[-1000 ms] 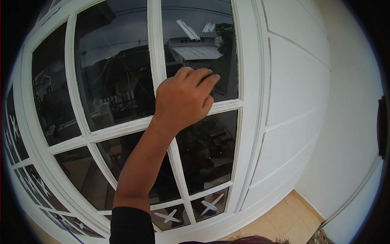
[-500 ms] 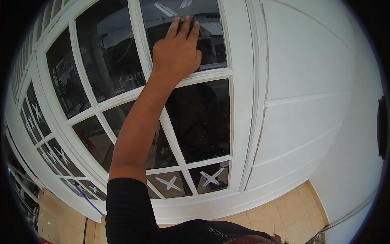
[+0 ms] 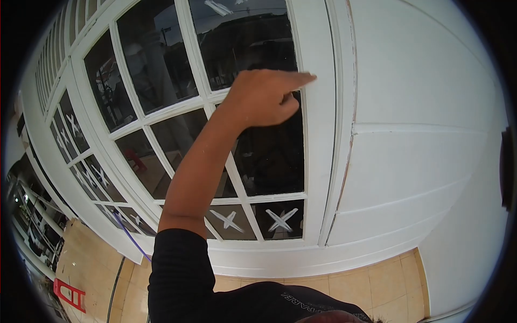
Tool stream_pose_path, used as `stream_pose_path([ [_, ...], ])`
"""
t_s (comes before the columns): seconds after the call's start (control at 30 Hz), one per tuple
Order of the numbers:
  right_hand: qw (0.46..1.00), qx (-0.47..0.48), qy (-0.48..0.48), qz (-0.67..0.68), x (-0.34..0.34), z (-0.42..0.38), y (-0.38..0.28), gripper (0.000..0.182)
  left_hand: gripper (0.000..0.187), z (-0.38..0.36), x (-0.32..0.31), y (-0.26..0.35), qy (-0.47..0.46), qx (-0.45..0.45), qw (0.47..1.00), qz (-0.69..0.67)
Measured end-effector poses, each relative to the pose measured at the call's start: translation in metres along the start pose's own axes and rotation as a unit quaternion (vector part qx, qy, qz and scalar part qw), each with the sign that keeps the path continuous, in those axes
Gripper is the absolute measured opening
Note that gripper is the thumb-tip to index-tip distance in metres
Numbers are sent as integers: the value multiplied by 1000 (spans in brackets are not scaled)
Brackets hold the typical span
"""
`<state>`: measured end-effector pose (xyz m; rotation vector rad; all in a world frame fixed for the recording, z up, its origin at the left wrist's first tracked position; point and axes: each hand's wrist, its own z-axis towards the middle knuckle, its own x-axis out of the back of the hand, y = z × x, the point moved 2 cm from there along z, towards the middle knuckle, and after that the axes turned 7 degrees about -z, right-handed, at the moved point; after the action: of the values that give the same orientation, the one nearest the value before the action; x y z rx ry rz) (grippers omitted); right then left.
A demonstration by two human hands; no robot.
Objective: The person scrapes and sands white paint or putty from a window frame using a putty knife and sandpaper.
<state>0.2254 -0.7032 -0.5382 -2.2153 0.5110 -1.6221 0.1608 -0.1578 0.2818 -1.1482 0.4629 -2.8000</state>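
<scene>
My left hand (image 3: 266,98) is held sideways in front of the white-framed glass door (image 3: 318,161). Its index finger stretches to the right over the frame's right upright, the fingertip a little blurred. The thumb hangs lower, bent and apart from the index finger; the other fingers are hidden behind. Nothing shows in the hand. Behind it lie the dark upper pane (image 3: 247,43), with a white strip (image 3: 218,7) near its top, and the dark middle pane (image 3: 269,156). My right hand is out of view.
White X marks (image 3: 280,219) cover the lowest panes. White wall panels (image 3: 409,167) stand to the right. On the tan tiled floor (image 3: 350,274) at lower left lies a red frame-like object (image 3: 70,295), and a purple line (image 3: 132,237) hangs by the door.
My left hand has come down from the upper pane and swung right, turning from fingers up to fingers pointing right. The view has shifted, bringing the red object into sight.
</scene>
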Motion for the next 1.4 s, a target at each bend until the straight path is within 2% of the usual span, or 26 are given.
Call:
stream_pose_path([
  [0.07, 999, 13, 15, -43, -6, -13, 13, 33, 45, -31, -22, 40, 43, -33, 988, -145],
  [0.13, 998, -1, 3, -56, -23, -6, 25, 35, 35, -67, -66, 72, 16, -5, 959, -283],
  [0.17, 989, -77, -59, 109, -17, 7, 14, 35, 31, -83, -97, 91, 20, 38, 949, -313],
  [0.2, 942, -165, -109, 272, 1, 9, -10, 34, 28, -96, -133, 110, 17, 79, 934, -348],
  [0.23, 855, -255, -140, 429, 24, 3, -42, 34, 31, -109, -172, 125, -69, 229, 862, -446],
  [0.27, 878, -191, -136, 418, 58, -6, -80, 35, 35, -128, -212, 143, -165, 373, 756, -512],
  [0.3, 894, -132, -147, 402, 94, -13, -117, 33, 42, -145, -251, 160, -178, 398, 739, -514],
  [0.33, 880, -87, -143, 444, 116, -17, -143, 33, 44, -165, -283, 175, -186, 418, 659, -597],
  [0.4, 866, -17, -124, 485, 172, -37, -201, 28, 48, -186, -327, 196, -235, 365, 613, -661],
  [0.47, 875, 25, -130, 466, 215, -56, -236, 27, 57, -177, -334, 217, -306, 322, 603, -663],
  [0.57, 865, 56, -130, 482, 237, -69, -240, 24, 56, -150, -325, 255, -309, 339, 572, -680],
  [0.6, 832, 118, -167, 516, 238, -70, -237, 28, 56, -149, -327, 266, -319, 340, 565, -681],
  [0.63, 792, 182, -200, 548, 239, -70, -234, 32, 56, -148, -328, 277, -308, 364, 492, -729],
  [0.67, 792, 175, -199, 550, 237, -63, -228, 32, 55, -148, -331, 285, -292, 386, 416, -770],
  [0.7, 921, 128, -114, 351, 230, -53, -219, 37, 54, -149, -335, 287, -291, 381, 420, -771],
  [0.73, 989, 75, -21, 127, 227, -49, -211, 43, 54, -149, -334, 290, -295, 380, 419, -770],
  [0.8, 990, -9, 63, 128, 225, -46, -176, 50, 56, -141, -334, 287, -248, 398, 527, -709],
  [0.87, 984, -28, 67, 161, 238, -55, -171, 40, 57, -141, -337, 284, -242, 393, 544, -701],
  [0.97, 957, 98, 192, 197, 265, -85, -198, 36, 49, -151, -345, 290, -261, 428, 493, -711],
  [1.03, 936, 183, 287, 92, 256, -95, -214, 42, 37, -160, -343, 305, -293, 493, 405, -712],
  [1.07, 912, 227, 341, 22, 252, -101, -223, 43, 37, -161, -339, 310, -294, 494, 403, -712],
  [1.1, 895, 264, 353, -67, 249, -102, -228, 45, 34, -162, -333, 315, -295, 495, 365, -731],
  [1.13, 896, 263, 352, -67, 244, -99, -221, 45, 31, -161, -330, 318, -296, 495, 327, -748],
  [1.2, 921, 183, 315, -142, 232, -88, -199, 45, 32, -155, -330, 305, -259, 495, 318, -766],
  [1.27, 927, 168, 325, -85, 243, -92, -200, 43, 33, -142, -325, 291, -248, 440, 473, -722],
  [1.4, 926, 179, 332, -3, 256, -108, -216, 44, 33, -147, -317, 290, -287, 412, 509, -699],
])
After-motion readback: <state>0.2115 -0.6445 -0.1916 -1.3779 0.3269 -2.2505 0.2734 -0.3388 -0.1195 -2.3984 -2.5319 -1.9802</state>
